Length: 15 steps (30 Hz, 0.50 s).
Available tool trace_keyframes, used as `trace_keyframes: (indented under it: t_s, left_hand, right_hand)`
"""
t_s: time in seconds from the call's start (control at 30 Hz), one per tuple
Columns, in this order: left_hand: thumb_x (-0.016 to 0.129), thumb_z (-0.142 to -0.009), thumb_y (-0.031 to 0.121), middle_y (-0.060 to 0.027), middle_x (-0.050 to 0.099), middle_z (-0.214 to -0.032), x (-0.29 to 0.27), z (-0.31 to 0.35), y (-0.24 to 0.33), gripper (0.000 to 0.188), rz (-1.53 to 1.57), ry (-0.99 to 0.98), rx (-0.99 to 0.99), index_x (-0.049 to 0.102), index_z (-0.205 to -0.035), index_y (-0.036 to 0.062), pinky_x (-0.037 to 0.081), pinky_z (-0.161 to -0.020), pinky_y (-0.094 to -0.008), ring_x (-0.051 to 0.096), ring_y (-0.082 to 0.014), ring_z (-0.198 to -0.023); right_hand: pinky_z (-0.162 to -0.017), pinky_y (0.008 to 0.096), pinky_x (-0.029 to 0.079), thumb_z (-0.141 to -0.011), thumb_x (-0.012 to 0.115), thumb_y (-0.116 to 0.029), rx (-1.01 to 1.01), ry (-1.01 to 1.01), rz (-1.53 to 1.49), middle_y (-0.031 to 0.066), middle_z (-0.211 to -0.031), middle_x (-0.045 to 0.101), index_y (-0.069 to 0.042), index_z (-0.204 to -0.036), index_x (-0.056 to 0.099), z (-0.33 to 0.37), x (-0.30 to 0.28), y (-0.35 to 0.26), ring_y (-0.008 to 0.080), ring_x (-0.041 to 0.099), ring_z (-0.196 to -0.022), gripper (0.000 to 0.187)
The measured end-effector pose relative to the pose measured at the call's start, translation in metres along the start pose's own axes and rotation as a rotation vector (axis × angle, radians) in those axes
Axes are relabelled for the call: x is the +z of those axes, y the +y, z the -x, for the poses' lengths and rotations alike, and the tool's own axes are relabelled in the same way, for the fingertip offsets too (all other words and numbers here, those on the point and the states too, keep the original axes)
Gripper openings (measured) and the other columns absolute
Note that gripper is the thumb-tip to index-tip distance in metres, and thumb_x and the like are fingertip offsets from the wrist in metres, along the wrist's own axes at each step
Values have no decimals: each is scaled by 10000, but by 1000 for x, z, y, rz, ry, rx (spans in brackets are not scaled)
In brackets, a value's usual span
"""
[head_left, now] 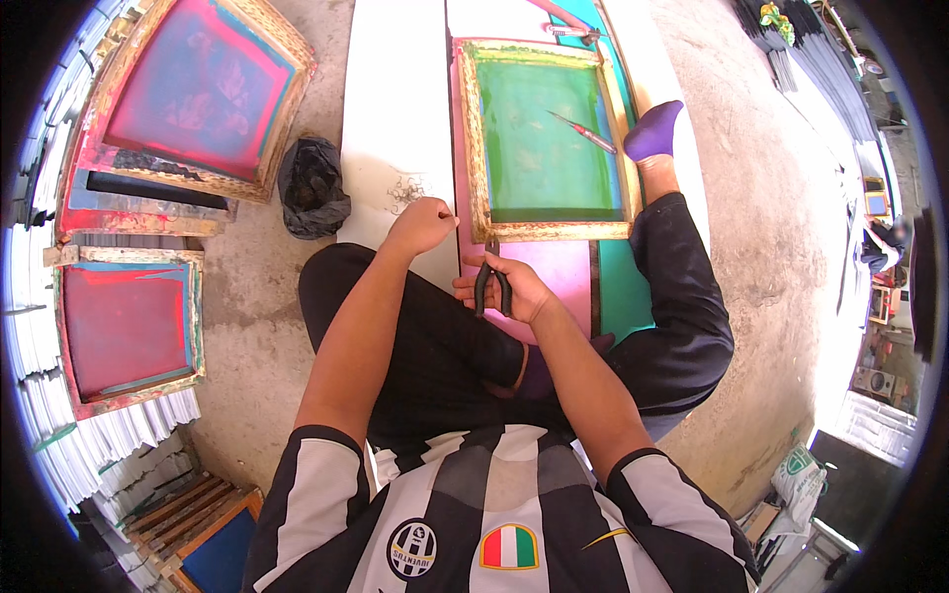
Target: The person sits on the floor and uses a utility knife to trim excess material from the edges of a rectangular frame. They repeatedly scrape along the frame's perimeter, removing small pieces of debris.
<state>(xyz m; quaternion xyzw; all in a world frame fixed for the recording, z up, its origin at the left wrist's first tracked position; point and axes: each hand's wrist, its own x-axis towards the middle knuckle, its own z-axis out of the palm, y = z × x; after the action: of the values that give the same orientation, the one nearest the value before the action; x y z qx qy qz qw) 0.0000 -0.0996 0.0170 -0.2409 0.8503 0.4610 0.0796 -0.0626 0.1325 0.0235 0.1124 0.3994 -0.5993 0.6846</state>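
My right hand [514, 285] holds a pair of pliers [491, 287] by its black handles, the jaws pointing away from me at the near left corner of a framed printing screen [544, 138]. That screen has a speckled wooden frame and green mesh. Left of the corner, my left hand [422, 227] is closed with its fingertips together; what they hold, if anything, is too small to make out. Just beyond it, a small heap of thin wire bits [406, 188] lies on a white board [395, 89]. A red-handled pointed tool [591, 135] rests on the mesh.
Pink [554, 272] and teal [623, 287] sheets lie under the screen. Another tool [573, 32] is at the far edge. A black plastic bag [314, 188] sits left of the board. Two red-stained framed screens [203, 84] stand further left. My foot [654, 130] borders the screen's right side.
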Motion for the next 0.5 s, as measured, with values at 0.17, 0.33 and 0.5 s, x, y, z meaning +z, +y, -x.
trace_keyframes:
  t_s: [0.17, 0.33, 0.5]
  left_hand:
    - [726, -870, 237, -187, 722, -759, -1, -2, 0, 305, -24, -11, -16, 751, -929, -61, 539, -679, -398, 703, -260, -707]
    - [728, -864, 254, -210, 729, -804, 2, -3, 0, 314, -54, -10, -16, 754, -940, -50, 543, -717, -410, 714, -299, -759]
    - [727, -862, 267, -229, 728, -833, 3, -7, -3, 328, -92, -18, -15, 749, -941, -50, 541, -731, -423, 716, -319, -787]
  right_hand:
    - [-939, 493, 568, -1064, 492, -402, 24, -66, -91, 306, -1266, 641, -28, -1544, 369, -3, -1, 0, 409, 686, -1095, 620]
    - [-924, 484, 575, -1065, 488, -417, 33, -98, -130, 312, -1277, 632, -26, -1549, 360, -7, -6, 2, 414, 689, -1097, 635]
    - [-860, 478, 600, -1072, 472, -418, 48, -96, -162, 315, -1251, 641, -20, -1532, 379, -9, -6, 1, 409, 713, -1042, 615]
